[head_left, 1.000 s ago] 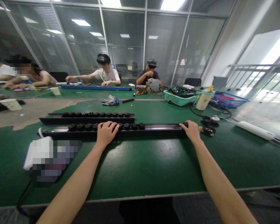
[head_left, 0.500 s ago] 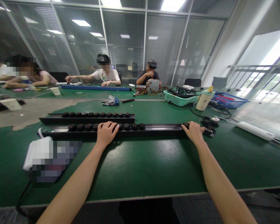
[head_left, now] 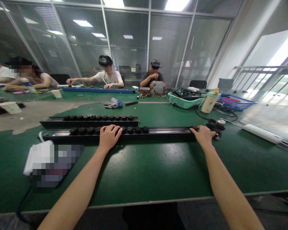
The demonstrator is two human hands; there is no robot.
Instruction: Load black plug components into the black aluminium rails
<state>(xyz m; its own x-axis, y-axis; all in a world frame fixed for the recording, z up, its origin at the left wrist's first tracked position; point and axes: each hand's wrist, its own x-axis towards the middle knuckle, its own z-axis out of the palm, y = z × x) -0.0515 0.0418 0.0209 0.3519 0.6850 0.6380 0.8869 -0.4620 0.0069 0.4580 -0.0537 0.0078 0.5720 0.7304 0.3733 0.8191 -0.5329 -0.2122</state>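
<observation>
From our head camera we look down the long table. Our left hand [head_left: 109,138] lies palm down across the nearer black metal rail [head_left: 158,130], its fingers curled over the row of round black knobs [head_left: 134,129] along it. Our right hand [head_left: 204,135] sits at the rail's right end, slightly curved, with its fingertips [head_left: 194,127] on the last knob. Neither hand is spread wide, and we cannot tell whether either grips or only rests. A second knobbed rail [head_left: 88,123] lies parallel just behind, touched by neither hand.

Both rails sit on the green table mat [head_left: 146,172]. Black connectors [head_left: 214,126] lie just beside our right hand, and a pixelated bundle [head_left: 55,163], too blurred to name, lies near the rail's left end. Farther off stand a cream tumbler [head_left: 210,102], a green plastic basket [head_left: 184,100] of cables and a blue basket [head_left: 236,103]. A person in a white T-shirt [head_left: 108,76] leans over a long blue rail [head_left: 98,90], and a person in a dark shirt [head_left: 153,76] sits behind a power supply unit [head_left: 157,88] trailing coloured wires.
</observation>
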